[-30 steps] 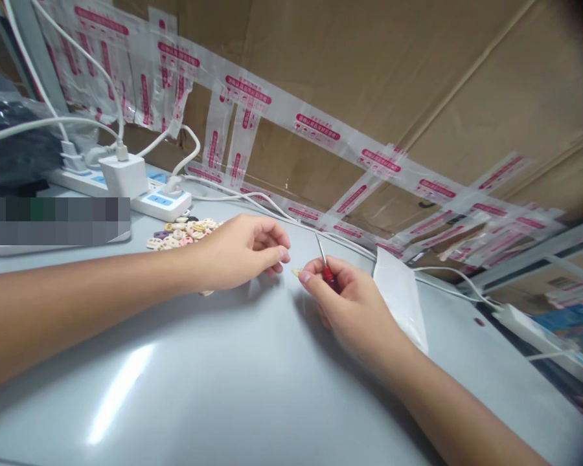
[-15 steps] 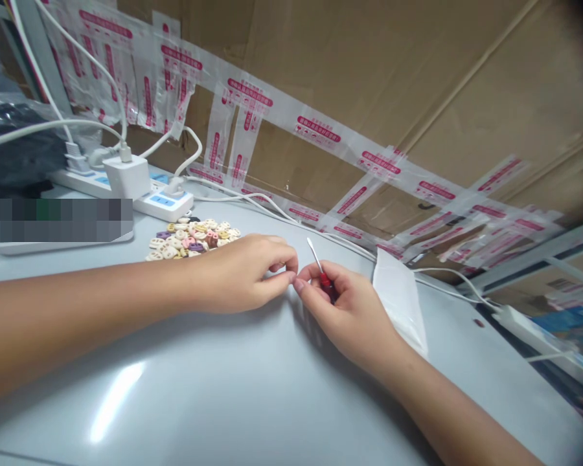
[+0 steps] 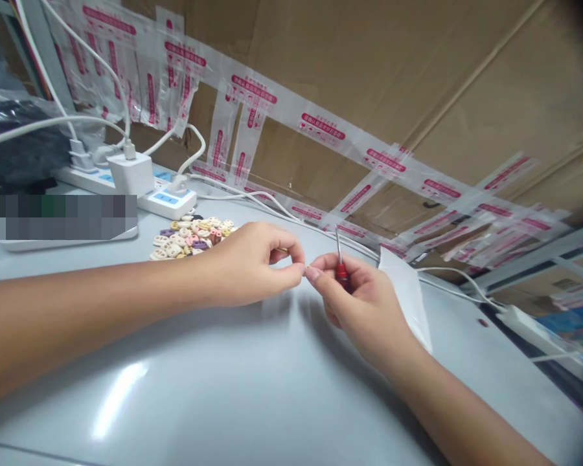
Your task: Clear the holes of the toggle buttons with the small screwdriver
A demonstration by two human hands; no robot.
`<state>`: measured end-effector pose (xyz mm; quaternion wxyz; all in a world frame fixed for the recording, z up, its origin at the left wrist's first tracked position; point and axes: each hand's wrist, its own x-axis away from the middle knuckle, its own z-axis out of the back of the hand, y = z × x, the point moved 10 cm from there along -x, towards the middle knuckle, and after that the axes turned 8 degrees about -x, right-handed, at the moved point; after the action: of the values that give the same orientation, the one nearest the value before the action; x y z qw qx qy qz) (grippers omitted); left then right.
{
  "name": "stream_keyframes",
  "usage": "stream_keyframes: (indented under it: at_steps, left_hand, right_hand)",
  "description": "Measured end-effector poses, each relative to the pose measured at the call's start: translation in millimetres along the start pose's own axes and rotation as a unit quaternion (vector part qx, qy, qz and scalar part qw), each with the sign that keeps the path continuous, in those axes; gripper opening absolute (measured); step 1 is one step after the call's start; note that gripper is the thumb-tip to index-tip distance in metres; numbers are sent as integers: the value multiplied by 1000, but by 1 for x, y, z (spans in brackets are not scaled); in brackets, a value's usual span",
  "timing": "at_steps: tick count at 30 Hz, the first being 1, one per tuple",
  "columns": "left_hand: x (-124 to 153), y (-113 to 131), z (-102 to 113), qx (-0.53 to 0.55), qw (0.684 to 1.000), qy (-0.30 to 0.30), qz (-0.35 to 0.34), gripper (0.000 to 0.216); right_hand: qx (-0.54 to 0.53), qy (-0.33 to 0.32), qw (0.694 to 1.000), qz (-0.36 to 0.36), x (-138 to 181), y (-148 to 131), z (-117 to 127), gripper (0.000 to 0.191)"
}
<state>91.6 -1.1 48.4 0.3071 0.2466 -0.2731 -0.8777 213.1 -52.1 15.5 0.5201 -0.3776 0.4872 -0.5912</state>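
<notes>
My left hand (image 3: 255, 268) is closed in a pinch, thumb and forefinger tips together above the grey table. Its fingertips meet those of my right hand (image 3: 369, 294), and whatever small piece lies between them is mostly hidden. Curled in my right hand is a small screwdriver (image 3: 341, 268) with a red handle, its metal shaft pointing up. My right thumb and forefinger also press together at the small piece. Behind my left wrist lies a pile of small skull-shaped beads (image 3: 189, 238), in cream, yellow, pink and purple.
A white packet (image 3: 405, 298) lies right of my right hand. At the back left stand a power strip (image 3: 172, 206) and a white charger (image 3: 131, 176) with cables. A taped cardboard wall (image 3: 330, 168) rises behind. A blurred-out device (image 3: 65, 223) lies at left.
Both hands have shifted slightly right, fingertips still together. The screwdriver in my right hand has turned more upright.
</notes>
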Motion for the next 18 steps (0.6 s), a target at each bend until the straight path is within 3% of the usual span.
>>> stream_keyframes:
  at_steps: [4, 10, 18]
  left_hand:
    - [0, -2, 0, 13, 1000, -6, 14, 16]
    - [1, -11, -9, 73, 994, -42, 69, 15]
    - [-1, -12, -14, 113, 991, -48, 60, 12]
  right_hand:
    - [-35, -30, 999, -21, -1, 7, -5, 30]
    - [9, -50, 999, 8, 1, 1, -7, 29]
    - [32, -48, 998, 20, 2, -6, -8, 25]
